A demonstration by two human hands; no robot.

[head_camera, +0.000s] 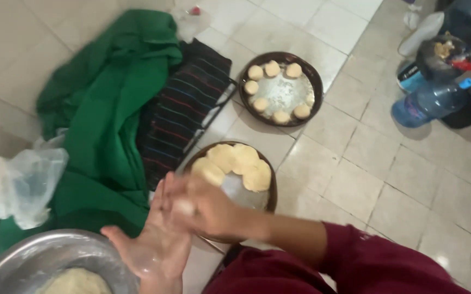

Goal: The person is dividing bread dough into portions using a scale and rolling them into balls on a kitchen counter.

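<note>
My left hand (156, 245) and my right hand (208, 209) are pressed palm to palm with a small lump of pale dough (183, 207) between them, blurred by motion. They hover over the near edge of a round dark tray (271, 188) that holds several flattened dough discs (235, 163). A second round tray (314, 73) farther back carries several small dough balls (273, 69) around its rim. A steel bowl (39, 256) with a mass of dough (75, 282) sits at the lower left, just beside my left wrist.
Green cloth (99, 109) and a dark striped cloth (183, 109) lie on the tiled floor at left. A crumpled plastic bag (28, 185) sits at far left. Blue plastic water bottles (428, 100) and other containers stand at the upper right.
</note>
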